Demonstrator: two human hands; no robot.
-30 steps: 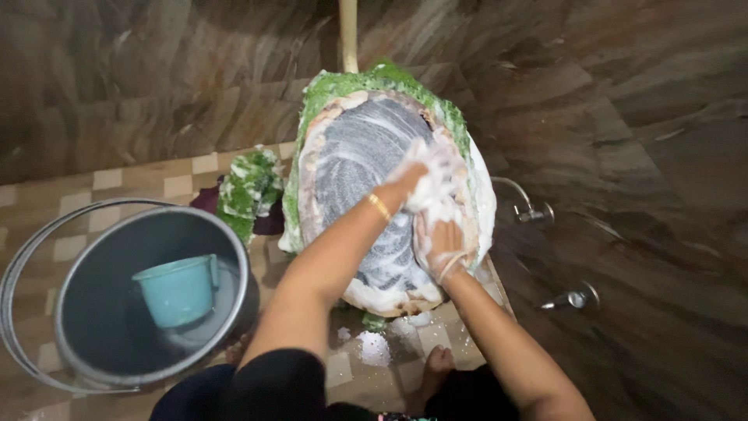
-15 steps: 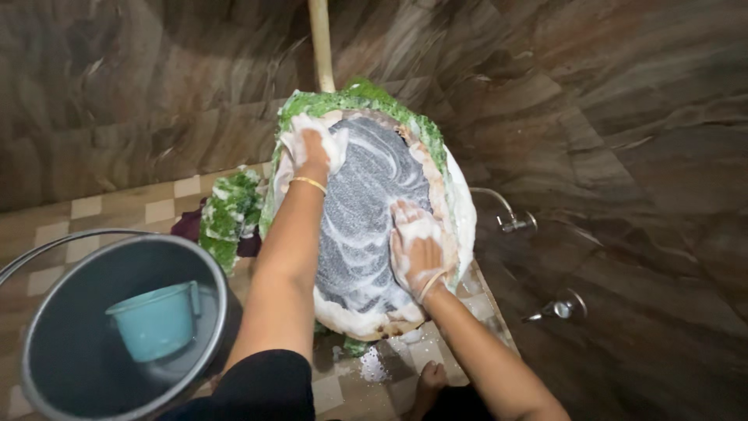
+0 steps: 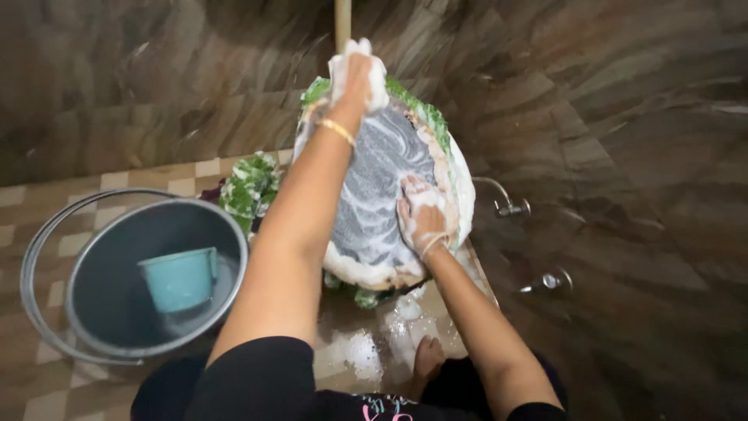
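A grey cloth [image 3: 378, 187] with a pale border and green edge [image 3: 425, 113] lies spread over a tilted washing slab, streaked with white soap foam. My left hand [image 3: 354, 78] reaches up to the cloth's top edge; thick foam covers it, so its grip is hidden. It wears a gold bangle at the wrist. My right hand [image 3: 425, 214] lies flat, fingers spread, on the cloth's lower right part, also foamy.
A steel bucket [image 3: 234, 234] with a teal mug [image 3: 181, 278] inside stands at the left on the tiled floor. A green cloth heap [image 3: 249, 187] lies beside the slab. Two wall taps [image 3: 510, 206] [image 3: 549, 281] stick out at the right. A pipe [image 3: 343, 19] rises behind. My foot [image 3: 427, 360] is below.
My left hand swept from the cloth's right side to its upper left, then up to the top edge. The right hand stayed pressed on the lower right.
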